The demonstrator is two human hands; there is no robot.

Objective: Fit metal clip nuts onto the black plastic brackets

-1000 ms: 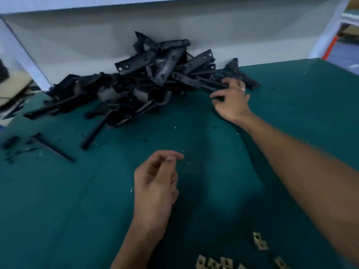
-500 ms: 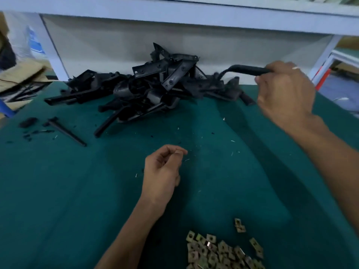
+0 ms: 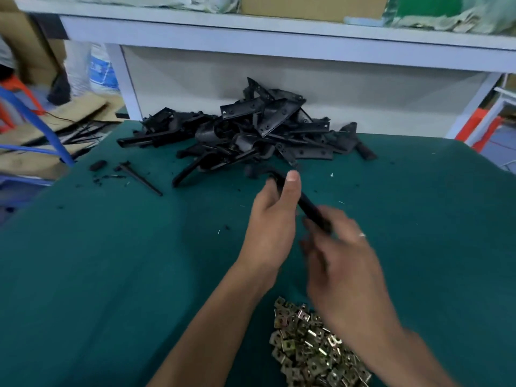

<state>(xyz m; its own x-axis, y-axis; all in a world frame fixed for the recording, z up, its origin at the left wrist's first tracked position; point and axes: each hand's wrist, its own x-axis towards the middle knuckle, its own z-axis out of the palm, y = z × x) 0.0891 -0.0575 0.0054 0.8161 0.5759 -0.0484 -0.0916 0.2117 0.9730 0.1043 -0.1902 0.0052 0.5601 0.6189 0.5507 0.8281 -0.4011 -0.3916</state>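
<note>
My left hand (image 3: 272, 219) grips a long black plastic bracket (image 3: 308, 206) near its bent upper end, thumb up, above the green table (image 3: 111, 275). My right hand (image 3: 343, 263) is blurred by motion at the bracket's lower end, and its fingers look loosely spread. Whether they hold the bracket is unclear. A heap of brass-coloured metal clip nuts (image 3: 312, 347) lies at the near edge, below my right wrist. The pile of black brackets (image 3: 251, 129) sits at the back of the table.
A white shelf frame (image 3: 279, 43) and back panel stand behind the pile. One loose black strip (image 3: 139, 177) and small black scraps lie at the left. Cardboard and blue tubing (image 3: 42, 127) are beyond the table's left edge.
My right hand carried a bracket from the pile down to the middle of the table. My left hand rose and took hold of its upper end. The view tilted, showing more clip nuts.
</note>
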